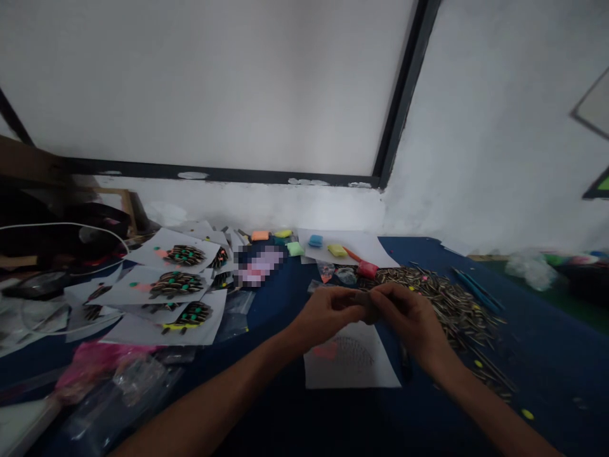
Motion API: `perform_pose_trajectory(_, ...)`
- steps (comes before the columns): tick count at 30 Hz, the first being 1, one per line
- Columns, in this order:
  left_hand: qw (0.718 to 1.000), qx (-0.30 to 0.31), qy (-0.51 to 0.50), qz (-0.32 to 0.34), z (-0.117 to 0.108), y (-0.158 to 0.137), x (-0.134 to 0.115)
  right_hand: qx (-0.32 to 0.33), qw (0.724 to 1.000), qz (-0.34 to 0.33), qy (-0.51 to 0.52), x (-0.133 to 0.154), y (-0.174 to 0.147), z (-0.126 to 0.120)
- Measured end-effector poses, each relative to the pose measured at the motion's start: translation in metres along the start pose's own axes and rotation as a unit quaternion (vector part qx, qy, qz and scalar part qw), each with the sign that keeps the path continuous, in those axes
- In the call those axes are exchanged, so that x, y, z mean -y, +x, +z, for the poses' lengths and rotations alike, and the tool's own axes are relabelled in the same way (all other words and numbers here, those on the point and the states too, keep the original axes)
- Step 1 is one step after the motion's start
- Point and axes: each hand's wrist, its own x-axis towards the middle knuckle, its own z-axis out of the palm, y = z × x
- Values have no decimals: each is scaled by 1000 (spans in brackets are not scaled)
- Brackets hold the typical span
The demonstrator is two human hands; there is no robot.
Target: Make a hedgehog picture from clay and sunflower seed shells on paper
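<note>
Fingers point(351, 313) of the left hand point(321, 320) and right hand point(419, 327) meet, pinched narrow on a small dark lump point(368, 310), too dim to name! It's up in view by the far edge of a white sheet point(352, 379), which shows a pink patch beside a grey patterned arch. Out right, a heap of dark, slender pieces point(428, 289) spreads over the blue table point(280, 409), a slim blue tool point(477, 290) alongside; left, decorated sheets point(145, 254) overlap in a pile.
</note>
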Motion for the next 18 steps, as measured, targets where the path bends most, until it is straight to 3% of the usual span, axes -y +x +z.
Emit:
perform_pose_trajectory(6, 998, -10, 57, 7, -4, 0, 0, 17, 1000, 0, 23, -3, -1, 3)
perform_pose_trajectory(13, 998, 18, 50, 13, 1, 0, 0, 13, 1000, -7, 11, -6, -3, 4)
perform_pose_trajectory(18, 998, 1, 67, 15, 1, 1, 2, 15, 1000, -8, 0, -10, -3, 3)
